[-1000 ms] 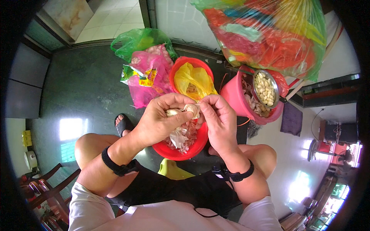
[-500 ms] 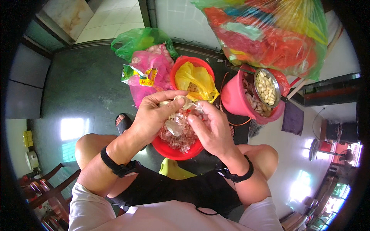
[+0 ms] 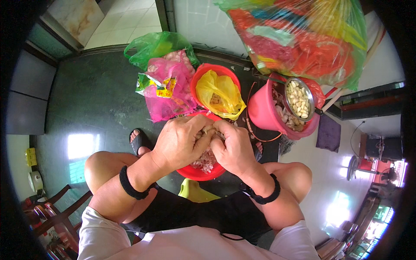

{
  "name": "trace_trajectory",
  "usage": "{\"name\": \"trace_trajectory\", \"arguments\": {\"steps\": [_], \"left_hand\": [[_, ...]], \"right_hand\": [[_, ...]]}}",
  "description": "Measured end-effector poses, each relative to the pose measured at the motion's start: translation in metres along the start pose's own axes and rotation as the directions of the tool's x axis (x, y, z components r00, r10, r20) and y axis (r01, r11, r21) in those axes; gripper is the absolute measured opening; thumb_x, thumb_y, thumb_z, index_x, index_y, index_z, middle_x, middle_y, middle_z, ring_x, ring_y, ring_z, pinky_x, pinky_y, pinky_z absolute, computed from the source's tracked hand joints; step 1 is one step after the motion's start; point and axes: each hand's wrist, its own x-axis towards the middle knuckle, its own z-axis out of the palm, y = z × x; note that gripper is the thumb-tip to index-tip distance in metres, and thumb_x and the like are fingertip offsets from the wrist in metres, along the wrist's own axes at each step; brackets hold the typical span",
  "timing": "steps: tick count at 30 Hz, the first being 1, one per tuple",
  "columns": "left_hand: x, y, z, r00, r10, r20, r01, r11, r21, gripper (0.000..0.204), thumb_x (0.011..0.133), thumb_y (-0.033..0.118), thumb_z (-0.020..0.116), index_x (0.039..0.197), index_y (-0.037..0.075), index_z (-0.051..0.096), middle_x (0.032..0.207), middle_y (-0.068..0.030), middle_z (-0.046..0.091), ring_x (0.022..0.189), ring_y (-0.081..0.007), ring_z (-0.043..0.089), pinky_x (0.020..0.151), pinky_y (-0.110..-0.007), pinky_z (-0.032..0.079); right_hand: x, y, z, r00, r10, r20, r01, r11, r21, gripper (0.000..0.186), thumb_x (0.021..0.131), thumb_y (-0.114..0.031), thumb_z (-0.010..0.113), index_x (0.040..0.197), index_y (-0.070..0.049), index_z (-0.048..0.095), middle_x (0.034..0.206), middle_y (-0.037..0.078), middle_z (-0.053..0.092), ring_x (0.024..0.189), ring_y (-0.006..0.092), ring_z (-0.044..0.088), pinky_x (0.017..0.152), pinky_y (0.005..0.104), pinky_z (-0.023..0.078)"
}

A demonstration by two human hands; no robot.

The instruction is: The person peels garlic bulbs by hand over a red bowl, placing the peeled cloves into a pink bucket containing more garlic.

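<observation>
Between the fingertips of both hands is a pale garlic bulb, mostly hidden by the fingers. My left hand is closed on its left side, with its back turned up. On the other side my right hand pinches the bulb with thumb and bent fingers. Directly below sits a red basin with loose garlic skins in it. Beyond the hands a second red basin is lined with a yellow plastic bag holding some brownish pieces.
A pink mesh bag of garlic lies at the far left of the basins, beside a green plastic bag. At right, a metal bowl of peeled cloves rests on a pink bucket. A large bag of coloured plastic stands behind.
My hands have come closer together and a little lower, their fingers now wrapped around the bulb. The loose skin that showed between them is now out of sight.
</observation>
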Motion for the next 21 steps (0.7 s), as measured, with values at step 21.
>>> {"name": "trace_trajectory", "arguments": {"steps": [21], "left_hand": [[-0.004, -0.008, 0.009, 0.948, 0.312, -0.062, -0.294, 0.934, 0.204, 0.022, 0.088, 0.010, 0.075, 0.109, 0.003, 0.073, 0.079, -0.0126, 0.065, 0.067, -0.0332, 0.063, 0.060, -0.044, 0.053]], "right_hand": [[-0.011, 0.026, 0.016, 0.995, 0.063, 0.078, -0.073, 0.988, 0.134, 0.009, 0.088, -0.006, 0.053, 0.091, 0.002, 0.050, 0.079, 0.031, 0.059, 0.079, 0.0534, 0.059, 0.068, 0.0582, 0.047]]}}
